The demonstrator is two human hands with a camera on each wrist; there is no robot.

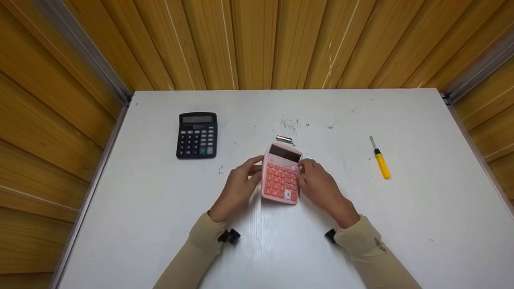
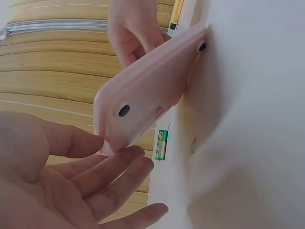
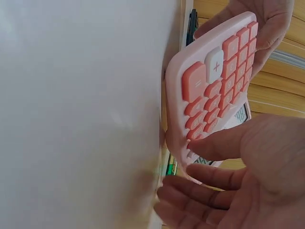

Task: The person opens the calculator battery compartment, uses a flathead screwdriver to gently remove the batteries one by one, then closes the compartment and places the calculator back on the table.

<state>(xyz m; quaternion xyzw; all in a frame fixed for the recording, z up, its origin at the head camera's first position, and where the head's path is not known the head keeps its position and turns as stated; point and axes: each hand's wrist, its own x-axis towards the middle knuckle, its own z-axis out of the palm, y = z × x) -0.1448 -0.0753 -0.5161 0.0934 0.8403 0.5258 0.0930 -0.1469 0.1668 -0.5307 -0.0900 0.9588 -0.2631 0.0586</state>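
Observation:
Both hands hold a pink calculator point(image 1: 280, 174), its keys facing up toward the head camera. The left hand point(image 1: 237, 186) pinches its left edge between thumb and fingers; the other fingers are spread in the left wrist view. On the opposite edge, the right hand point(image 1: 323, 188) grips with its thumb point(image 3: 214, 143) on the front and fingers at the back. The calculator stands tilted off the table, and its pale back shows dark round feet point(image 2: 124, 110) in the left wrist view. A green battery point(image 2: 161, 144) lies just beyond its top edge.
On the white table point(image 1: 140, 192), a black calculator point(image 1: 197, 136) lies to the left. A screwdriver with a yellow handle point(image 1: 382, 164) lies to the right. Yellow wood-look panels point(image 1: 257, 44) stand behind the table and at both sides.

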